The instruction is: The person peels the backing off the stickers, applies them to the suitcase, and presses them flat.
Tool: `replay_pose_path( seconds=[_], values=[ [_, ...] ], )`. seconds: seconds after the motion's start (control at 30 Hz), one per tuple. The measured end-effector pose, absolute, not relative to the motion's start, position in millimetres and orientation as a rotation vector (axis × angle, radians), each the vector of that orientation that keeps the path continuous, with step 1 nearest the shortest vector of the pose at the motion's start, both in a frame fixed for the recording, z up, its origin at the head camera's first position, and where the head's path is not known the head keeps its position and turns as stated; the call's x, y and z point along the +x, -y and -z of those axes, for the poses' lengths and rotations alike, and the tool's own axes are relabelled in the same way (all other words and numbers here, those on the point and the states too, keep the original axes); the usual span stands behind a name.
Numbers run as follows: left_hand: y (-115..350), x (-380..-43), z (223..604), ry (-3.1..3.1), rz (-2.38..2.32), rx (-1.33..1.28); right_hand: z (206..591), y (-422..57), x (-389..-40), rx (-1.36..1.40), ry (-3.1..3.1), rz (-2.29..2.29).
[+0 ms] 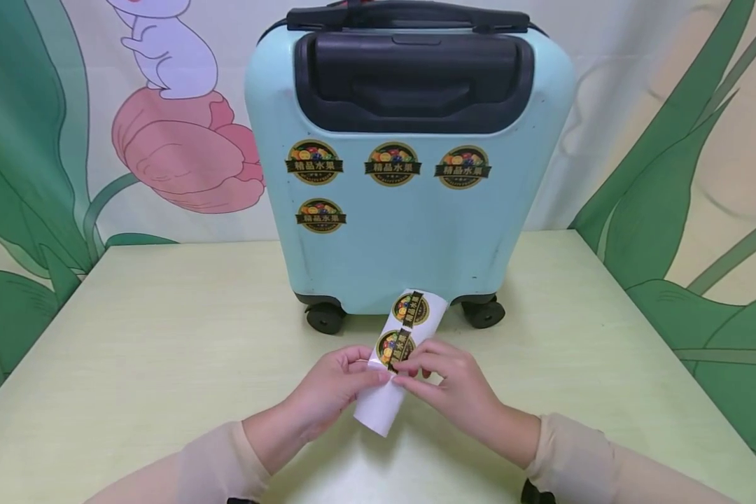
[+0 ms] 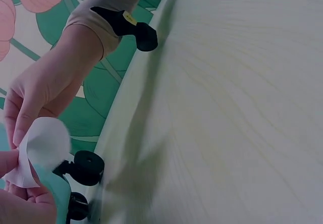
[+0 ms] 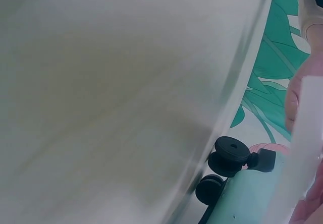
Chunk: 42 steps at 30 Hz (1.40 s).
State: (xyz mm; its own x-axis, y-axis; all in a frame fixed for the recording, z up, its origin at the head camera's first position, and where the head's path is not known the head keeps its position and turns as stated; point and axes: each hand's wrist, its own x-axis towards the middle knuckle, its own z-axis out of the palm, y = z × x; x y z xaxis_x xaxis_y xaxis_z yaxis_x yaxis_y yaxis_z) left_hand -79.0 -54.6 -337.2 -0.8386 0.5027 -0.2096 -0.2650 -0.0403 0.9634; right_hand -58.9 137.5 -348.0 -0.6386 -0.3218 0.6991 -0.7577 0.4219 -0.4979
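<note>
A white strip of backing paper (image 1: 378, 409) with round black-and-gold fruit stickers (image 1: 411, 309) is held over the table before a light blue suitcase (image 1: 403, 245). My left hand (image 1: 324, 392) grips its left edge, thumb on top and fingers behind. With thumb and fingertips, my right hand (image 1: 456, 381) pinches the lower end of the nearer sticker (image 1: 392, 346). In the left wrist view the strip (image 2: 48, 143) curls, and the fingertips of the right hand (image 2: 48, 90) meet at its edge. The right wrist view shows mostly the strip's white side (image 3: 300, 153).
Several matching stickers are on the suitcase front: three in a row, including the middle one (image 1: 393, 164), and one lower left (image 1: 321, 215). Black wheels (image 1: 325, 318) stand on the pale table (image 1: 183, 350). A printed cloth (image 1: 699, 210) hangs behind.
</note>
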Motion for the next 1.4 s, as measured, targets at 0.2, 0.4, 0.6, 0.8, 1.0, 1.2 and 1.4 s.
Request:
replay_pose_path(
  seconds=[0.2, 0.4, 0.6, 0.8, 1.0, 1.2, 1.4],
  values=[
    [54.8, -79.2, 337.0, -1.819, -1.880, 0.278, 348.7, -137.2, -56.8, 0.859, 2.284, -1.179],
    [55.7, -79.9, 337.8, -1.875, -1.826, 0.322, 349.0, -138.8, -56.5, 0.809, 2.377, -1.208],
    [57.9, -85.9, 341.5, -1.902, -1.769, 0.358, 346.1, -141.7, -58.5, 0.706, 2.440, -1.334],
    [64.3, -92.1, 340.8, -1.958, -1.676, 0.409, 341.1, -144.4, -60.2, 0.550, 2.487, -1.477],
    [70.2, -96.3, 338.8, -2.012, -1.603, 0.496, 339.9, -146.7, -61.9, 0.488, 2.497, -1.541],
    [70.5, -99.7, 336.8, -2.081, -1.541, 0.502, 338.9, -146.1, -62.8, 0.497, 2.485, -1.564],
    [68.8, -103.9, 333.6, -2.134, -1.487, 0.499, 336.9, -145.9, -62.8, 0.456, 2.494, -1.563]
  ],
)
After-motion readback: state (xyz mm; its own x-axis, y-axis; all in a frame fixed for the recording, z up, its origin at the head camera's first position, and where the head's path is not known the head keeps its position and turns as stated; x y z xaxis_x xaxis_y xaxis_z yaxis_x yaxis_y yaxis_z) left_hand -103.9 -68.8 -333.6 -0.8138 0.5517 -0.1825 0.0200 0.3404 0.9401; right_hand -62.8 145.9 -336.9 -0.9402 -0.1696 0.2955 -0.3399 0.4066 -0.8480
